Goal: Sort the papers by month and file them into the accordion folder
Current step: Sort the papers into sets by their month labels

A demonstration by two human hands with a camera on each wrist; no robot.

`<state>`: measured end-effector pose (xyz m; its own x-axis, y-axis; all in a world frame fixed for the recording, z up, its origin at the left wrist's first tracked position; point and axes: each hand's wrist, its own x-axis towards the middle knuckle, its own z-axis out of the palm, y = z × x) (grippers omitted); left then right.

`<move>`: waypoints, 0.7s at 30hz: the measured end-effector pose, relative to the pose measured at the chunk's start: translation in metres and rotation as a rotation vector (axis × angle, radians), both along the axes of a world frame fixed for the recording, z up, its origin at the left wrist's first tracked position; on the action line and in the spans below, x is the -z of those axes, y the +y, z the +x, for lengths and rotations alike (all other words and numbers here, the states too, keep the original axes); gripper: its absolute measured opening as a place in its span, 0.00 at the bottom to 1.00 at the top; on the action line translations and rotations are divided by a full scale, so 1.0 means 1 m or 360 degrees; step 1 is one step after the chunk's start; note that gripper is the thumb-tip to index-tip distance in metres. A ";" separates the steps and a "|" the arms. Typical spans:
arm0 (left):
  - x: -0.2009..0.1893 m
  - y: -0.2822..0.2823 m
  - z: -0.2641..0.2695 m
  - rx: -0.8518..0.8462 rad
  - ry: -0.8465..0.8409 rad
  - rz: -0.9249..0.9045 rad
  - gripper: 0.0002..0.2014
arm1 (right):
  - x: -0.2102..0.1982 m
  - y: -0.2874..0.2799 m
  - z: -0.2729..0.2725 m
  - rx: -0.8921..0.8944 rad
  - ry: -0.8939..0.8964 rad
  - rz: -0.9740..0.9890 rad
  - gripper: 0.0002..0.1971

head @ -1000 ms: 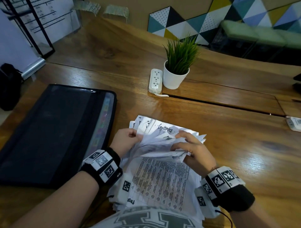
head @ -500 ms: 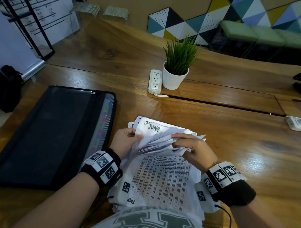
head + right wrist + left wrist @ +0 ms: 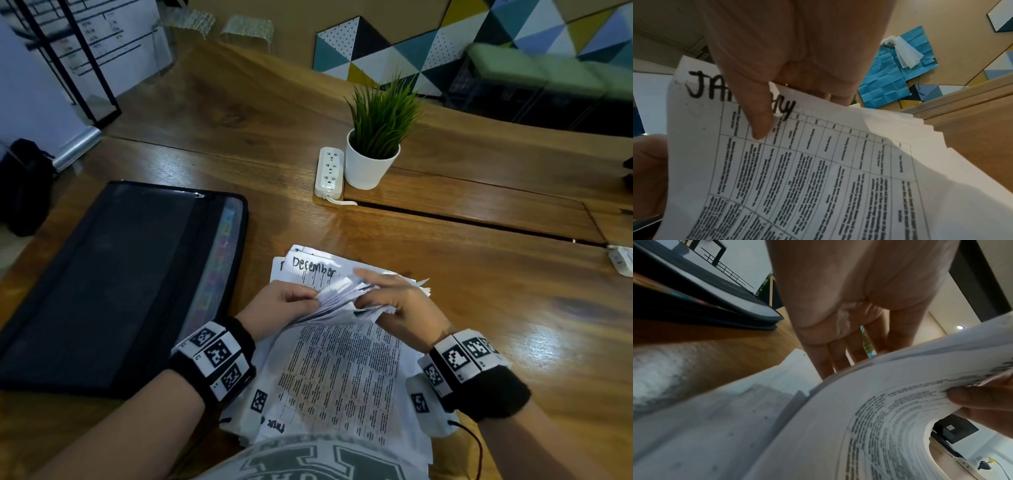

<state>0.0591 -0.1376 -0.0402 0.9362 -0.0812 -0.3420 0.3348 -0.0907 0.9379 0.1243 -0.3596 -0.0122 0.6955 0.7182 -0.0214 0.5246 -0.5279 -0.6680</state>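
Both hands, left (image 3: pixel 279 305) and right (image 3: pixel 402 306), gripped the papers' (image 3: pixel 339 373) curled-back edges; a December sheet (image 3: pixel 313 269) showed.

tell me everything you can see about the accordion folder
The accordion folder is a flat black case with what looks like mesh fabric on its top face, lying on the wooden table to the left of the papers. A zipper line runs along its right side, and beside it a strip of pastel-coloured tabs shows through the mesh. It looks closed. Neither hand touches it; the left hand is nearest.
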 end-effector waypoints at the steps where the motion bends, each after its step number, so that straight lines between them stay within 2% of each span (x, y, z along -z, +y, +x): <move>1: -0.001 0.001 -0.001 0.0012 0.0021 -0.0026 0.10 | 0.000 0.001 0.001 -0.0015 -0.0005 -0.0013 0.31; 3: 0.001 0.005 -0.002 -0.0024 0.0028 0.0022 0.09 | 0.000 0.001 0.001 -0.0005 -0.0010 -0.0052 0.30; 7: 0.019 0.020 0.001 -0.0402 -0.0019 0.0661 0.10 | -0.006 -0.004 -0.003 0.0065 0.0032 -0.0113 0.28; 9: 0.025 0.023 0.003 -0.0381 0.0054 0.0770 0.09 | -0.005 -0.006 -0.006 0.0097 0.0048 -0.0107 0.29; 13: 0.023 0.019 0.005 -0.0355 0.0037 0.0755 0.10 | 0.003 -0.007 -0.010 0.0138 0.0047 -0.0013 0.31; 17: 0.021 0.015 0.007 -0.0389 -0.0095 0.0650 0.03 | 0.001 -0.007 -0.010 0.0166 0.0057 0.0057 0.31; 21: 0.022 0.010 0.003 -0.0305 -0.0164 0.0458 0.13 | 0.003 -0.007 -0.008 0.0143 0.0070 0.0154 0.33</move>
